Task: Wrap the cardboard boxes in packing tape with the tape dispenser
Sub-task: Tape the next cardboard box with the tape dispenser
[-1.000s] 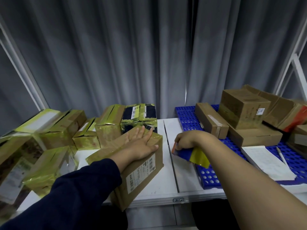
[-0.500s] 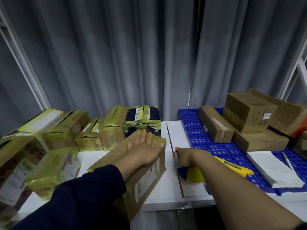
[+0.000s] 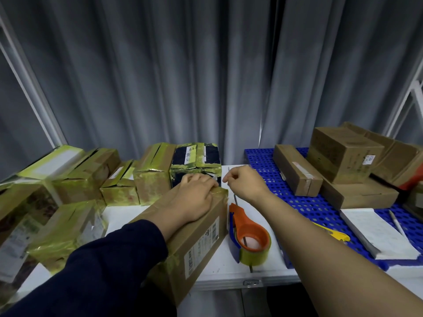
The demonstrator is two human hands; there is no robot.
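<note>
Head view — right hand [image 3: 246,184] released tape dispenser [image 3: 243,226].

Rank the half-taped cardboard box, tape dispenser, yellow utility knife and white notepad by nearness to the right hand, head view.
1. cardboard box, just left of the right hand.
2. tape dispenser, on the table, nearer the person.
3. yellow utility knife, right, on the blue pallet.
4. white notepad, farthest right.

A single head-worn camera looks forward and down from close above the near edge of the white surface [image 3: 119,213], facing the far grey curtain [image 3: 183,76]; both forearms enter from below.
</note>
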